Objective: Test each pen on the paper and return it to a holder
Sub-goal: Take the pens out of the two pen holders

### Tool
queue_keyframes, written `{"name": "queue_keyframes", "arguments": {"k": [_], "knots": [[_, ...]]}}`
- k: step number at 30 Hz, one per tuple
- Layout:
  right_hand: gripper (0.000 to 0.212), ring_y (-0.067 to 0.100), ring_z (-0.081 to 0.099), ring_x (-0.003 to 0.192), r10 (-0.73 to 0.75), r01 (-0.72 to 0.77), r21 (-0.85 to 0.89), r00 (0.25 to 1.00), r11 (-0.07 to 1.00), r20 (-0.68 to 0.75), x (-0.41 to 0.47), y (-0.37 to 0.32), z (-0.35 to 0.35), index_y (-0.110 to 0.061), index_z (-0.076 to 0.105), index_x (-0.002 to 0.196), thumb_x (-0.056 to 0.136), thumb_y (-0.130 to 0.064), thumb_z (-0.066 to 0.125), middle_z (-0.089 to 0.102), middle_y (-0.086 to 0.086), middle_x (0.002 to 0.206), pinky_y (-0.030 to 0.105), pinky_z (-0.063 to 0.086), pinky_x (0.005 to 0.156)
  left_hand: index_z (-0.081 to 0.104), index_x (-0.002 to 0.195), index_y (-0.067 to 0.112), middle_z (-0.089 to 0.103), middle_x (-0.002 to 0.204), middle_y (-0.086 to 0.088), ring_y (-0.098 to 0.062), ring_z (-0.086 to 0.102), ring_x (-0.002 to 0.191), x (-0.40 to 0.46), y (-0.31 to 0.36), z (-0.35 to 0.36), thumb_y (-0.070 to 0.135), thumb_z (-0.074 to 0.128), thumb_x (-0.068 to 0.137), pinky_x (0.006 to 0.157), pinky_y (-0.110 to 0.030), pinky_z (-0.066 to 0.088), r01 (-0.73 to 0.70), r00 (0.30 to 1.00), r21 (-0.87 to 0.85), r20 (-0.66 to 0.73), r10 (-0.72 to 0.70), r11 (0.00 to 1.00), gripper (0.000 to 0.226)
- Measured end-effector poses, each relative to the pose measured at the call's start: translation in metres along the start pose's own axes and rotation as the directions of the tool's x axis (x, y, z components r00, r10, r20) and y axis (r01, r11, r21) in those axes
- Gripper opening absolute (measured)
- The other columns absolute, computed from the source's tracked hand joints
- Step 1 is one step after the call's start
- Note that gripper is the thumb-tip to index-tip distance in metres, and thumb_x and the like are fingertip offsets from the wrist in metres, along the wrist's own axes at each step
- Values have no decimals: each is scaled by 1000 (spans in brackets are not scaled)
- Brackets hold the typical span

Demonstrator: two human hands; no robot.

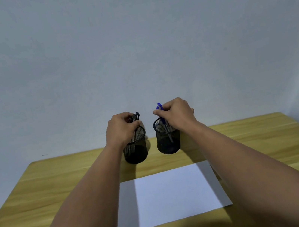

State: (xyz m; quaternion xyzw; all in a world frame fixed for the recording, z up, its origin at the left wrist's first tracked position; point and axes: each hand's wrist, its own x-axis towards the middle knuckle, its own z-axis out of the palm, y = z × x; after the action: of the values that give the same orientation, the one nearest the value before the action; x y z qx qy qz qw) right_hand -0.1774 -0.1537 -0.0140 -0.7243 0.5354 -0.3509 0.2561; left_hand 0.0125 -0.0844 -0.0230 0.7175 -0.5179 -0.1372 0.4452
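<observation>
Both arms reach forward over a white sheet of paper (168,196) that lies flat on the wooden counter (258,144). Beyond the paper stand two black mesh holders, side by side and apart, near the counter's far edge against a plain pale wall (133,46).

The left hand (122,130) is above the left holder (136,149), its fingers curled round a cluster of dark pens (136,116) whose tops stick up past the knuckles; the hand hides most of that holder's rim.

The right hand (177,115) is over the right holder (168,140), fingers pinching a blue pen (161,111) near its cap, the barrel slanting down inside the mesh. The right forearm covers the paper's right edge.
</observation>
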Motion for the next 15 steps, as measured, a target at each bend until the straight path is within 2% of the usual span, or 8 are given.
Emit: {"name": "queue_keyframes", "arguments": {"k": [3,7,11,15], "knots": [[32,19,65,71,5,5,214,999,977,-46,-3,-2,-10,-10,82,78,93,-39,83,78,15,78,50,59,82,77,102,26,76,95,5,-17,71,91,0,3,-1,34,82,82,84,-35,58,-7,999,-23,-36,7,1000,22],[28,22,66,71,69,-27,385,993,923,-96,-6,-5,-24,-3,83,84,91,-30,86,79,25,88,56,64,85,77,100,26,76,94,7,-14,70,92,-1,11,-3,34,81,83,81,-30,55,-43,996,-63,-86,38,997,19],[27,19,66,74,89,-9,442,983,897,-161,-10,-11,-44,-2,83,82,90,-28,87,79,23,87,58,62,92,77,95,27,75,87,10,-11,70,86,-5,29,-11,33,80,83,79,-30,56,-95,988,-123,-131,79,988,13],[24,12,67,71,71,41,455,971,890,-227,-16,-29,-69,-8,84,78,90,-29,87,80,13,80,50,63,92,77,95,27,76,87,10,-9,71,85,-9,57,-34,33,82,82,79,-28,56,-118,981,-220,-174,80,968,15]]}}
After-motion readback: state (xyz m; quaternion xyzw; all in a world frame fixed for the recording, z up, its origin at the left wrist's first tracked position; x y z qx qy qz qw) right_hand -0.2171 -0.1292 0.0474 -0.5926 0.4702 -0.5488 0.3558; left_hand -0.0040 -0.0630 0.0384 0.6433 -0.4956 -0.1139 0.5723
